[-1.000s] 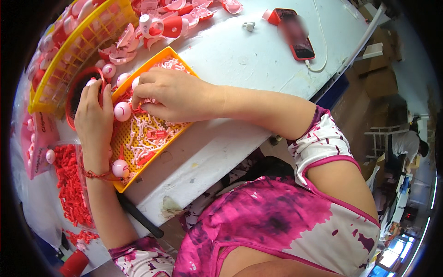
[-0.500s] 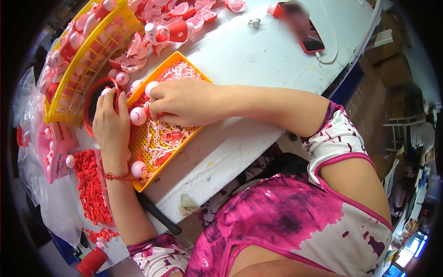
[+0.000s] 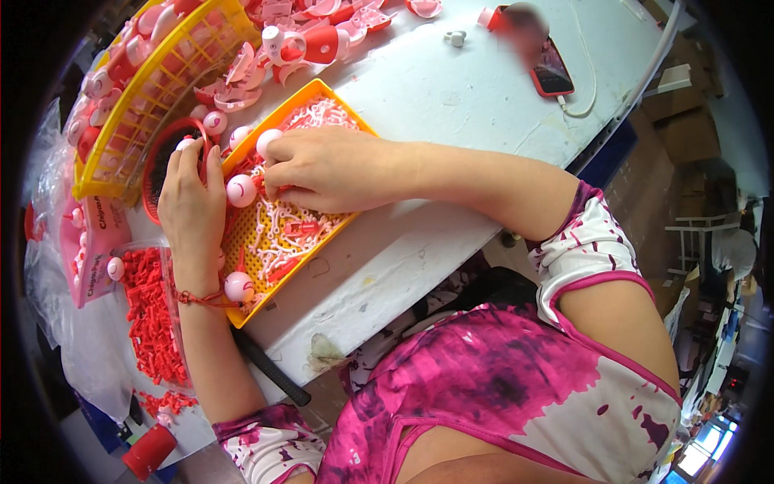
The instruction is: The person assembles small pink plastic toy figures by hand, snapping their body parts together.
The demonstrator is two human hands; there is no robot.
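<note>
My left hand is over the rim of a red bowl with dark contents. Its curled fingers hold a small pale-pink ball with a bit of red on top. My right hand reaches in from the right over a yellow perforated tray. Its fingers are closed and bent down among the small parts, and they hide whatever they pinch. Another pale ball rests against its index finger. Nearby in the tray lie a marked pink ball and pale-pink branched plastic pieces.
A yellow basket of pink and red parts stands at far left, with pink shell halves beside it. Small red pieces fill a clear bag near my left forearm. A black handle juts past the table edge; a phone lies far right.
The view has shifted slightly. A red bit now shows on top of the ball in my left hand. My right hand stays over the tray with its fingers bent.
</note>
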